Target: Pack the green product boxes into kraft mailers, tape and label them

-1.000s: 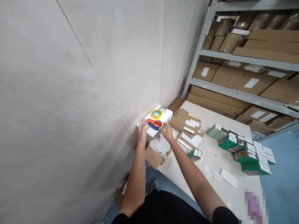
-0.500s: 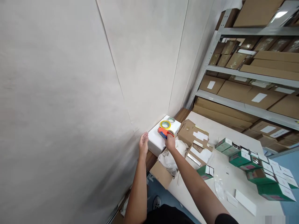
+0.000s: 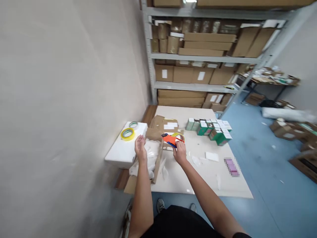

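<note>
My right hand [image 3: 180,152] grips an orange and blue tape dispenser [image 3: 169,139], which carries a roll of yellowish tape [image 3: 178,135]. It is held in the air above the table, over some flattened cardboard. Empty, with fingers loosely extended upward, my left hand [image 3: 140,147] hovers beside a white foam box [image 3: 119,150]. On top of that box lie a yellow tape roll [image 3: 128,134] and a smaller clear tape roll [image 3: 133,125]. Below the left hand, white plastic wrapping [image 3: 151,153] spills from an opened carton [image 3: 158,165].
On the white table [image 3: 173,178] stand several green and white small boxes [image 3: 203,128]. A white flat piece [image 3: 212,156] and a blurred-out pink item [image 3: 231,167] lie nearer. A metal shelf [image 3: 193,59] full of cartons rises behind; a wall [image 3: 74,99] borders the left.
The view has swung right toward the table and shelf. My right hand has carried the tape dispenser from over the foam box to above the table; my left hand stays empty.
</note>
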A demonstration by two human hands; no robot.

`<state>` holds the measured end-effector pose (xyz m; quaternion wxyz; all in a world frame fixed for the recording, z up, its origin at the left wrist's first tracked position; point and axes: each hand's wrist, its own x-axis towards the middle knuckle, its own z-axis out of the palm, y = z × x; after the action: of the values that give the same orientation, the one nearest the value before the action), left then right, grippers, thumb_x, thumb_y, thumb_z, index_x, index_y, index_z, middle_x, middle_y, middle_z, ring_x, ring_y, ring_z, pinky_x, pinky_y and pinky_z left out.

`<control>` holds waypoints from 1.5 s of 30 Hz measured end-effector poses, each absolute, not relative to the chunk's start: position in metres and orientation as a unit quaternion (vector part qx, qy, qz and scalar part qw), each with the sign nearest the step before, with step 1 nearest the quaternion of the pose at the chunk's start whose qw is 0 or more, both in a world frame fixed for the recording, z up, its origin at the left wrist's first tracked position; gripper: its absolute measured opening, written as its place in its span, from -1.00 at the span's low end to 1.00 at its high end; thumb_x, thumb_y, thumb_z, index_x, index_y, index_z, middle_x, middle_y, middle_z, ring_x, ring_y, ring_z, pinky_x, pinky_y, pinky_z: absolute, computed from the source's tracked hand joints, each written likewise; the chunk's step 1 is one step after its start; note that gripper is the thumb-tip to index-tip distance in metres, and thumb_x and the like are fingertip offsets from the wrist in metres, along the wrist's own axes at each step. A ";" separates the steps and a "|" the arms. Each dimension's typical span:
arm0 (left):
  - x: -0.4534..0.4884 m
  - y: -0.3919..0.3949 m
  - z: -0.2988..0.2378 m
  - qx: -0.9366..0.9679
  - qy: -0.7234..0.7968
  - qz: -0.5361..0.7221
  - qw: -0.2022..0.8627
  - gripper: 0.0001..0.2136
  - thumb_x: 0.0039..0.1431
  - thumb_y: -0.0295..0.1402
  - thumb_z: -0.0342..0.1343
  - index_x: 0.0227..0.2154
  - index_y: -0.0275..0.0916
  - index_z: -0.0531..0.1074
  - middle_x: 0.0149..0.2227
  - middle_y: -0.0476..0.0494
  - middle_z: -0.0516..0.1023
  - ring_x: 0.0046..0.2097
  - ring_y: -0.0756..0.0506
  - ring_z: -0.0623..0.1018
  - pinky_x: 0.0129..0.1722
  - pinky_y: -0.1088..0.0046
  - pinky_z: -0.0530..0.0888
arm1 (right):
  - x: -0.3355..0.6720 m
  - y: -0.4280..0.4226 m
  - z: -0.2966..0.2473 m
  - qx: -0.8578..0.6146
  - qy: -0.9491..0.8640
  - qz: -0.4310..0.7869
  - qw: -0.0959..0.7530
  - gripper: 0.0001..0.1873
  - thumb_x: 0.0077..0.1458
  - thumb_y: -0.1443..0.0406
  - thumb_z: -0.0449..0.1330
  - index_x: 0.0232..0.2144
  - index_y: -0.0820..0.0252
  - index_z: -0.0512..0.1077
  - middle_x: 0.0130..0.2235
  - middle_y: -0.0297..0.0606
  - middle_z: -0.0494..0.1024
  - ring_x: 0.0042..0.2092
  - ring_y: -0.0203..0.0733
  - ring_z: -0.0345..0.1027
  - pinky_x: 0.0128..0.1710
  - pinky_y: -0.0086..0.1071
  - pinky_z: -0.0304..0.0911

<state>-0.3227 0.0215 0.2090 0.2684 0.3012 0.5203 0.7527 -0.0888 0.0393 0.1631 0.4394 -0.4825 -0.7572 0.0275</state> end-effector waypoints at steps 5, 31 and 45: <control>-0.221 0.052 0.202 0.351 0.497 0.725 0.324 -0.57 0.30 -0.05 0.16 0.13 -0.13 0.44 0.21 -0.27 0.49 0.21 -0.17 0.51 0.08 0.37 0.48 | 0.032 0.012 0.141 -0.543 -0.720 -0.008 0.432 -0.92 0.33 0.35 0.03 -0.17 0.13 0.31 -0.22 -0.16 0.41 -0.15 -0.02 0.26 -0.10 -0.18 0.23; -0.044 0.011 0.141 0.400 0.573 0.595 0.398 -0.53 0.23 -0.01 0.23 0.10 -0.14 0.48 0.19 -0.29 0.52 0.21 -0.24 0.50 0.10 0.25 0.49 | 0.296 -0.056 -0.061 -0.802 -0.538 0.258 0.014 -0.70 0.22 0.25 0.18 -0.05 0.25 0.52 0.08 0.09 0.54 0.22 0.14 0.28 0.19 -0.17 0.11; -0.044 0.046 0.169 0.450 0.546 0.583 0.399 -0.60 0.25 -0.10 0.18 0.09 -0.13 0.48 0.19 -0.25 0.51 0.19 -0.23 0.52 0.20 0.18 0.43 | 0.210 0.045 0.063 -0.682 -0.581 0.316 0.313 -0.50 0.22 0.14 0.14 0.16 0.17 0.43 0.09 -0.08 0.55 -0.01 -0.02 0.49 0.04 -0.18 0.38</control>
<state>-0.0439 0.0455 0.1694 0.3994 0.4501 0.5459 0.5829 0.2104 0.0452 0.0626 0.3128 -0.6821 -0.5808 0.3155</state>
